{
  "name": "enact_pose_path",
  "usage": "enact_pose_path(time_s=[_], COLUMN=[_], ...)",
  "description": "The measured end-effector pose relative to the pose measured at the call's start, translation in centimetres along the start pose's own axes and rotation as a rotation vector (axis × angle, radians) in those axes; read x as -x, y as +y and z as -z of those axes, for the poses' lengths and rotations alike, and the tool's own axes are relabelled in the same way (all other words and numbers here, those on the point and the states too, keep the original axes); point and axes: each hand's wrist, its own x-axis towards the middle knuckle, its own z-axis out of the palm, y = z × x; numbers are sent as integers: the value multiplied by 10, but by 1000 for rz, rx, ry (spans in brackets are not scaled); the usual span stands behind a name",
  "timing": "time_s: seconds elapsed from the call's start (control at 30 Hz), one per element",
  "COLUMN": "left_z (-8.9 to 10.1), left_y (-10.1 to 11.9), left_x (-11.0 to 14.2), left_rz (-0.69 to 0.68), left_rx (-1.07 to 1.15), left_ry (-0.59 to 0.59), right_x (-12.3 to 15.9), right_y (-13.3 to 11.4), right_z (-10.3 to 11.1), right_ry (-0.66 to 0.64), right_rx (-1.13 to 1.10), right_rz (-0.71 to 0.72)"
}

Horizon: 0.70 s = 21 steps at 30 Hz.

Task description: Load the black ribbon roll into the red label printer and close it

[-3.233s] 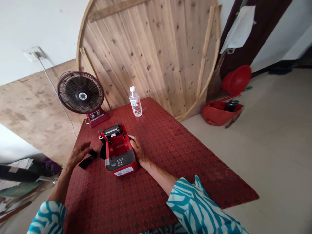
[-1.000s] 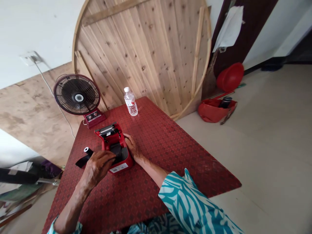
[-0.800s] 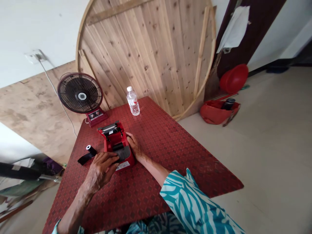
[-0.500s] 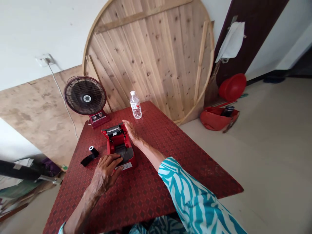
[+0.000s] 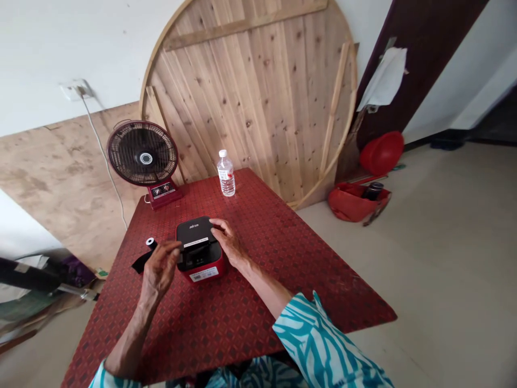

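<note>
A small red and black label printer (image 5: 201, 262) stands on the table, its black lid (image 5: 194, 229) swung down over the body and a white label on its front. My right hand (image 5: 229, 241) holds the lid at its right edge with thumb and fingers. At the printer's left side is my left hand (image 5: 160, 264), fingers loosely bent and apart, the tips close to the lid's edge; whether they touch it I cannot tell. Just behind that hand lies a black roll with a white core (image 5: 151, 242), its loose black strip (image 5: 140, 262) stretched out to the left.
A clear water bottle (image 5: 226, 175) stands farther back on the red patterned table (image 5: 250, 302). To its left is a dark red fan (image 5: 145, 159). A large round wooden board (image 5: 250, 102) leans on the wall behind. A red bag (image 5: 351, 203) sits on the floor at right.
The printer's lid has come down from raised to lowered, with my right hand moving toward me. My left hand has left the printer's inside and drawn back to its left side.
</note>
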Motion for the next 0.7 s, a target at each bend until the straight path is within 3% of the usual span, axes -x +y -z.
enact_pose_path(time_s=[0.1,0.27,0.53,0.7], left_z=[-4,-20,-25,-30], left_y=[-12,-19,-21,-26], left_x=[-14,-20,-14,-6], left_rz=[303,565,579,563], left_rx=[200,591,716,721], left_ry=[99,29,-18,29], right_x=[-1,-1,3,3], right_y=[0,5,11,19], right_z=[-1,0,4,4], right_ry=[1,-8,-24,-49], right_rx=[-15,-26,78,71], right_rz=[-26,-44,57,77])
